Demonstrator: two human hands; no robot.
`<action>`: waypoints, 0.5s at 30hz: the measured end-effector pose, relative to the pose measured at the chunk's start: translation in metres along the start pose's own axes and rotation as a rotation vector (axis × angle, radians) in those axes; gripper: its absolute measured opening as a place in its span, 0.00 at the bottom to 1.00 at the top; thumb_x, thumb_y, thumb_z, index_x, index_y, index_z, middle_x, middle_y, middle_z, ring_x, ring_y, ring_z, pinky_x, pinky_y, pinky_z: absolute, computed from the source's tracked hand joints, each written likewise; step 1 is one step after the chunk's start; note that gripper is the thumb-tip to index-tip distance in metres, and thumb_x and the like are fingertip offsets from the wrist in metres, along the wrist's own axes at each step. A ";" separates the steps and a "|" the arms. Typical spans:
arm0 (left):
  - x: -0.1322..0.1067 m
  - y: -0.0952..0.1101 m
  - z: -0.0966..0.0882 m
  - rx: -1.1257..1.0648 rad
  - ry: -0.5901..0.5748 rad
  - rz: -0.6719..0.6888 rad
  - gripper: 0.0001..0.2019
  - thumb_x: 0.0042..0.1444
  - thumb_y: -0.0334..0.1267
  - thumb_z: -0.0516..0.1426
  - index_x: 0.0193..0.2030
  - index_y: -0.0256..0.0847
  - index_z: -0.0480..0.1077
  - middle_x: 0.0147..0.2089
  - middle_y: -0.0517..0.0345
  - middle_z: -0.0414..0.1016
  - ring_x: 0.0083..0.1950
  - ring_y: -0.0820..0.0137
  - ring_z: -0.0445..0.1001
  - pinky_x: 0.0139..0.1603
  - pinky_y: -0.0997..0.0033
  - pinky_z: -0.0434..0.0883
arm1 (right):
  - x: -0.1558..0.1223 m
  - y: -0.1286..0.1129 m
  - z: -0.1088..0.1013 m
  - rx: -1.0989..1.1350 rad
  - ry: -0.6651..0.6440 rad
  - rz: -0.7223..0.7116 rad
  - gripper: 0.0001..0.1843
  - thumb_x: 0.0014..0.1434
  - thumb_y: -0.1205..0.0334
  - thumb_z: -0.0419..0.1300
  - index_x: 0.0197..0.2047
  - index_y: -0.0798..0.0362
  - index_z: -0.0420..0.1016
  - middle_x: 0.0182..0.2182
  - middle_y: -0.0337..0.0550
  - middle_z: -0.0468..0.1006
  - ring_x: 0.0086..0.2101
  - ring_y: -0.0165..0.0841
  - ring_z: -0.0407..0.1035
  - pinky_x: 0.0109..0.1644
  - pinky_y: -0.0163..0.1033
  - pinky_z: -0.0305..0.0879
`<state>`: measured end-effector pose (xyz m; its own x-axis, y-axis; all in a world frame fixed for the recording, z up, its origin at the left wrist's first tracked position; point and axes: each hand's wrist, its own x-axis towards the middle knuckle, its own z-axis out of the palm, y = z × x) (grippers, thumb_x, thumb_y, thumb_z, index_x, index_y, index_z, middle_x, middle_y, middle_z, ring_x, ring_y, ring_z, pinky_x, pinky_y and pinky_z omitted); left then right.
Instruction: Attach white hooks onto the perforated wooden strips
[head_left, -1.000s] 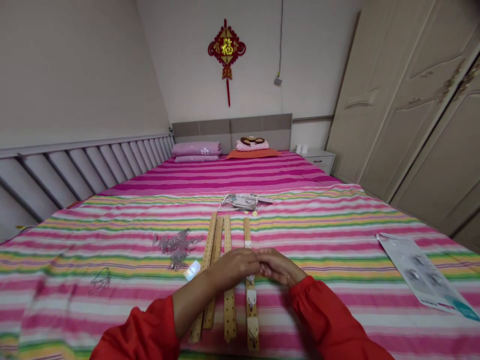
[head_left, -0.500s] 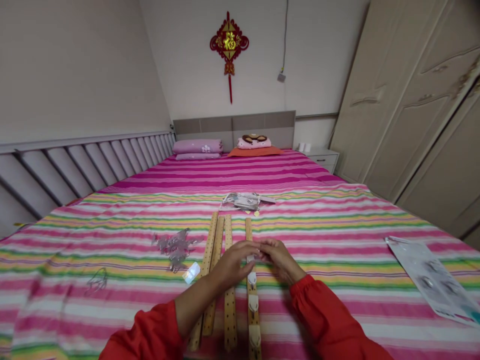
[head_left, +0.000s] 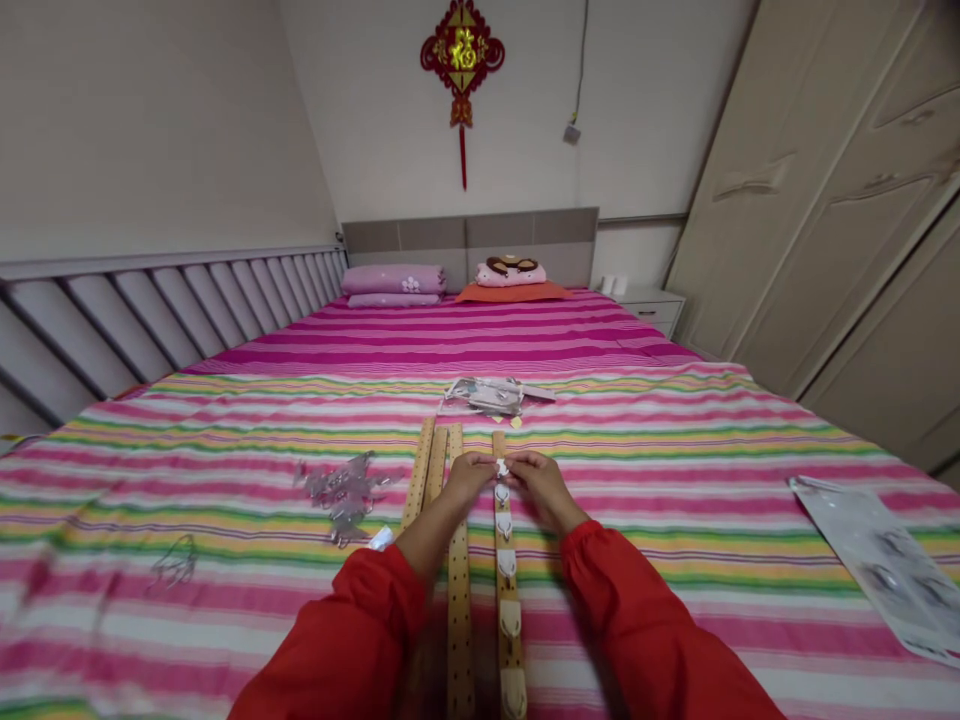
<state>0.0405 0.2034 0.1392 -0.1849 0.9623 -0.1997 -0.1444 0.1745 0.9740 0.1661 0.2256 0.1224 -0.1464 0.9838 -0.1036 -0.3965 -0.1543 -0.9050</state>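
Several perforated wooden strips lie lengthwise on the striped bedspread in front of me. The rightmost strip carries a row of small white hooks. Both my hands meet at its far end. My left hand and my right hand pinch a small white hook between their fingertips, right on the strip. Red sleeves cover both my forearms.
A heap of clear plastic hooks lies left of the strips, with a small white piece beside it. Crumpled clear packaging sits beyond the strips. A printed plastic sheet lies at the right. Pillows, a nightstand and wardrobe doors stand behind.
Both hands have moved away from me along the rightmost strip to its far end, uncovering more white hooks on it. The camera has tilted slightly.
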 end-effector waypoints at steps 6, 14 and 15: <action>0.016 -0.006 0.005 0.043 0.043 -0.021 0.06 0.40 0.25 0.62 0.25 0.36 0.69 0.20 0.64 0.71 0.23 0.77 0.72 0.33 0.75 0.71 | 0.014 0.003 -0.004 -0.057 0.015 -0.023 0.09 0.32 0.66 0.70 0.21 0.55 0.77 0.18 0.37 0.78 0.18 0.27 0.68 0.23 0.33 0.68; 0.033 -0.020 0.003 0.195 0.113 -0.006 0.05 0.37 0.25 0.62 0.22 0.37 0.70 0.18 0.63 0.70 0.23 0.75 0.72 0.31 0.75 0.69 | 0.026 0.016 -0.006 -0.091 0.045 -0.051 0.07 0.33 0.67 0.68 0.21 0.55 0.75 0.13 0.34 0.73 0.15 0.25 0.64 0.20 0.32 0.61; 0.035 -0.022 0.003 0.216 0.124 0.001 0.05 0.37 0.26 0.62 0.22 0.37 0.70 0.18 0.63 0.71 0.24 0.74 0.72 0.30 0.76 0.69 | 0.027 0.017 -0.006 -0.092 0.049 -0.055 0.07 0.33 0.66 0.68 0.20 0.55 0.74 0.13 0.34 0.73 0.16 0.26 0.64 0.20 0.32 0.61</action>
<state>0.0400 0.2334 0.1112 -0.3046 0.9319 -0.1969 0.0648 0.2266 0.9718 0.1606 0.2500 0.1022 -0.0809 0.9942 -0.0708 -0.3175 -0.0931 -0.9437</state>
